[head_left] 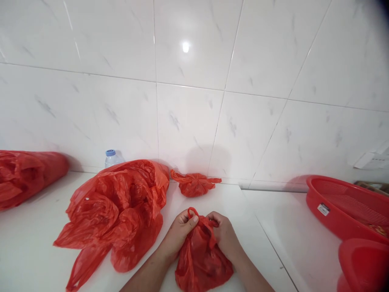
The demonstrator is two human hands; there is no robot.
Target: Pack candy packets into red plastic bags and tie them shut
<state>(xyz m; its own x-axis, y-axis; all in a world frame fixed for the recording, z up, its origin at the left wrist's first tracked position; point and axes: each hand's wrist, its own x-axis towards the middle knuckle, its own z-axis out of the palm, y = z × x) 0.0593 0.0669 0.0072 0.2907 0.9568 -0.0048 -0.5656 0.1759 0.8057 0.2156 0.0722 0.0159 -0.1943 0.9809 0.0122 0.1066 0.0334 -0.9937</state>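
In front of me a red plastic bag (203, 259) rests on the white tabletop, bulging at its lower part. My left hand (184, 227) pinches one of its handles, with a small loop of plastic standing up by the thumb. My right hand (223, 231) is closed on the other side of the bag's gathered top, fingers curled and partly hidden. Just beyond my hands sits a small red bag tied in a knot (196, 185), its two ends spread sideways. To the left lies a big crumpled heap of red plastic bags (121, 211).
A red roll of plastic (33, 174) lies at the far left. A bottle with a blue cap (110, 154) stands behind the heap by the tiled wall (188, 117). At right are a large red basket (334, 219) and a smaller red container (352, 259).
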